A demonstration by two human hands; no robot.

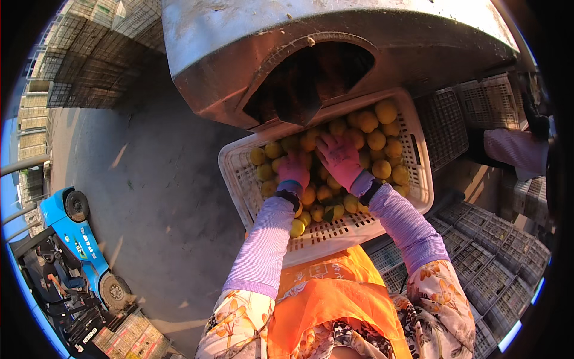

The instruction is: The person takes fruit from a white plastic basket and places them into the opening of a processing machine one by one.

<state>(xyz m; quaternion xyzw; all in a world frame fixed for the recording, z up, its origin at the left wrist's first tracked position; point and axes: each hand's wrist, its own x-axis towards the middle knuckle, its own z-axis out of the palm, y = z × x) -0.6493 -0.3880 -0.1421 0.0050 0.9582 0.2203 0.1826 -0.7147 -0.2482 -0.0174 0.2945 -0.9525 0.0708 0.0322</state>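
Observation:
A white slatted plastic crate [232, 164] stands tilted in front of me, with many round yellow-orange citrus fruits [381, 169] in it. My left hand [293, 169], in a pink glove, reaches down among the fruits on the left; its fingertips are hidden, so its grip cannot be judged. My right hand [339, 158], gloved in pink too, lies palm down on the fruits near the middle, fingers spread. One fruit near the front side bears a green leaf [329, 213]. Just beyond the crate is the dark opening [291, 85] of a metal chute [215, 85].
Stacked crates [493, 242] stand at right, with more stacks [85, 58] at upper left. A blue forklift [74, 238] with a seated person [58, 273] is on the concrete floor [166, 188] at left, carrying crates [134, 336]. Another person's sleeve [515, 146] shows at far right.

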